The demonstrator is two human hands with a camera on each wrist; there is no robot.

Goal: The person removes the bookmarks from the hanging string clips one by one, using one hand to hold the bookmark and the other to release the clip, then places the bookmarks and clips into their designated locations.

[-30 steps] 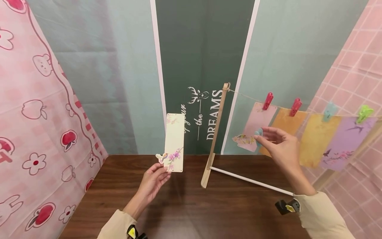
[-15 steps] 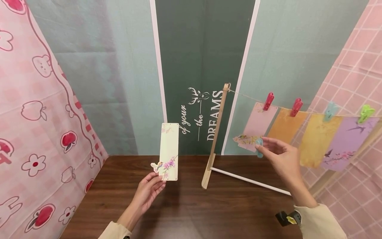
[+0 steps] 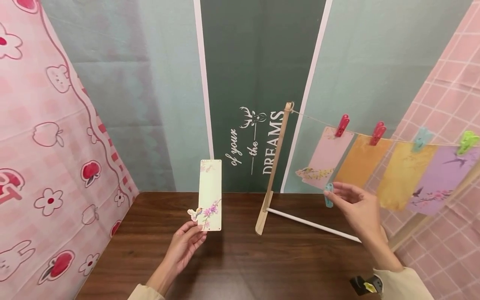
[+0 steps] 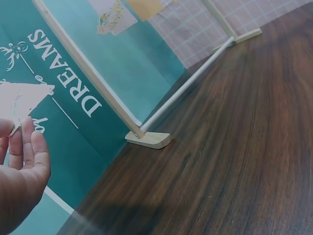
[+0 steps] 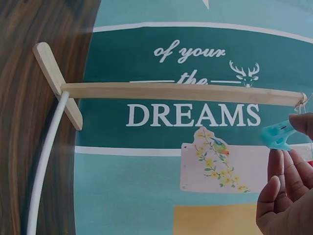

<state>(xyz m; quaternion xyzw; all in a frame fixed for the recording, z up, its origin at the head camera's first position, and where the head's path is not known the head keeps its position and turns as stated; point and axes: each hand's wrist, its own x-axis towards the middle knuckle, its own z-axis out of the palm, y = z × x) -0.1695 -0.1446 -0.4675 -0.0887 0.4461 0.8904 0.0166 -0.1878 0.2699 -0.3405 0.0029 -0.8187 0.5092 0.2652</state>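
Note:
My left hand (image 3: 183,246) pinches the lower end of a cream bookmark (image 3: 210,183), printed with purple blossoms and a small bird, and holds it upright above the table. In the left wrist view only a corner of that card shows. A light-blue clothespin (image 3: 328,196) is pinched between thumb and fingers of my right hand (image 3: 360,212), below and in front of the hanging cards. On the string hang a pink card (image 3: 328,154), an orange card (image 3: 361,160), a yellow card (image 3: 406,177) and a purple card (image 3: 442,179), each clipped by a clothespin.
The string runs from a wooden post (image 3: 278,146) rightward, with a white rod (image 3: 311,225) joining the stand's feet low down. The brown wooden table (image 3: 232,266) lies beneath. A green backdrop cloth and pink side cloths (image 3: 56,166) surround it.
Both hands have come down a little, the left also shifting slightly left with the bookmark. The clothespin has dropped from in front of the pink card to just below it. Both grips are kept.

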